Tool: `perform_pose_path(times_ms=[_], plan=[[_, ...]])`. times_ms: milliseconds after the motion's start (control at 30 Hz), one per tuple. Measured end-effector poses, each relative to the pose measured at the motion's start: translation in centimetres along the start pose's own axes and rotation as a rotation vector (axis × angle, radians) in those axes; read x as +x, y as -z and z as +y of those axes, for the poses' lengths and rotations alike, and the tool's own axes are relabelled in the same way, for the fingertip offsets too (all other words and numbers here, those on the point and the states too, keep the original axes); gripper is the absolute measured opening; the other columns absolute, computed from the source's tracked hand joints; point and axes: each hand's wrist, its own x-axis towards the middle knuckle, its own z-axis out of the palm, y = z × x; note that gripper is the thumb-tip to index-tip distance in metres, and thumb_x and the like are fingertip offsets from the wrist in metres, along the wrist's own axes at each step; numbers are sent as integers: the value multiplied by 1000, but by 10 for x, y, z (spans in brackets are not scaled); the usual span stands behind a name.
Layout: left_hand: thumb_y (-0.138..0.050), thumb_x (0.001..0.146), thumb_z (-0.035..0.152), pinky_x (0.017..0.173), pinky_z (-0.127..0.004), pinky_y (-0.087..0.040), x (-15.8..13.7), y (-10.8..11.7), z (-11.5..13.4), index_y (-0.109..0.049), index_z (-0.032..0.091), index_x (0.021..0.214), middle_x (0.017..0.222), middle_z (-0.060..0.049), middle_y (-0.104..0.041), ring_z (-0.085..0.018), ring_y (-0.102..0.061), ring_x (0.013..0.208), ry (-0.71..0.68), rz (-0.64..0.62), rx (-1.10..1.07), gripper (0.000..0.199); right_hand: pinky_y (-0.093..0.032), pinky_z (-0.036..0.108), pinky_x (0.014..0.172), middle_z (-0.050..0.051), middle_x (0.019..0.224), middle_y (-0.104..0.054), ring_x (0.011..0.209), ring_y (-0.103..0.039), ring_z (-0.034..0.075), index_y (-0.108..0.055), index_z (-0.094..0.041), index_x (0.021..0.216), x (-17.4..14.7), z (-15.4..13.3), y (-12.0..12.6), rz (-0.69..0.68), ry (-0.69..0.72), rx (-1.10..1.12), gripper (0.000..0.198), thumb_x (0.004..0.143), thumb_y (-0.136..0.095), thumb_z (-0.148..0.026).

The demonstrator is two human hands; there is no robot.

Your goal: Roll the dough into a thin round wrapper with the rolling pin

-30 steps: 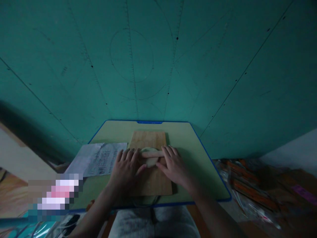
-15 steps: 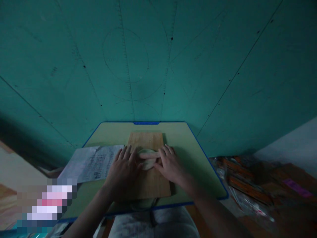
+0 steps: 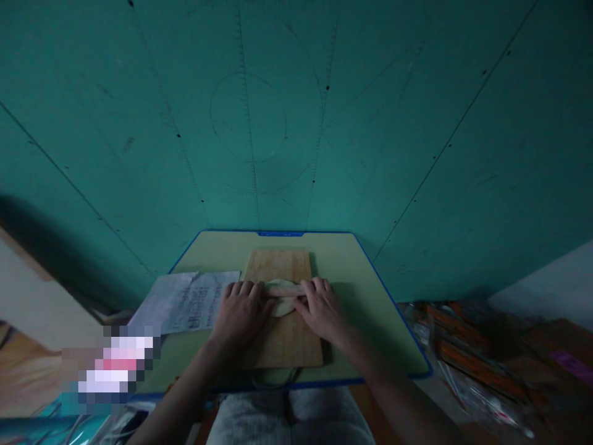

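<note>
A thin wooden rolling pin (image 3: pixel 286 290) lies crosswise over a flat round of pale dough (image 3: pixel 281 309). The dough rests on a wooden cutting board (image 3: pixel 282 349). My left hand (image 3: pixel 243 309) is closed over the pin's left end, its fingers curled and its thumb near the dough's edge. At the other end, my right hand (image 3: pixel 321 307) grips the pin with bent fingers, the thumb beside the dough. Both ends of the pin are hidden under my hands.
The board sits on a pale green folding table (image 3: pixel 365 321) with a blue rim, against a green wall (image 3: pixel 287 136). Printed paper (image 3: pixel 185 303) lies left of the board. Plastic-wrapped orange items (image 3: pixel 477 364) are on the floor at right.
My left fingers, stretched out before, are now curled over the rolling pin. My right fingers have bent more too. The whole view has shifted slightly as my head moved.
</note>
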Motion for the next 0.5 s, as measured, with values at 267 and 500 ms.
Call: perform_pose_path(times_ms=[267, 500], plan=[[-54, 97, 33, 83, -38, -45, 1, -5, -19, -67, 22, 108, 102, -8, -71, -25, -64, 94, -17, 0, -194, 20, -44, 34, 85, 10, 104, -66, 101, -62, 26, -66, -18, 103, 16, 3, 13, -106, -32, -35, 37, 102, -48, -50], [-53, 96, 36, 85, -40, -48, 2, -4, -20, -68, 21, 103, 101, -9, -70, -27, -64, 95, 7, -20, -256, 23, -43, 29, 78, 6, 96, -69, 92, -64, 20, -71, -21, 98, 23, 26, 18, -166, 90, 208, 21, 102, -55, -34]])
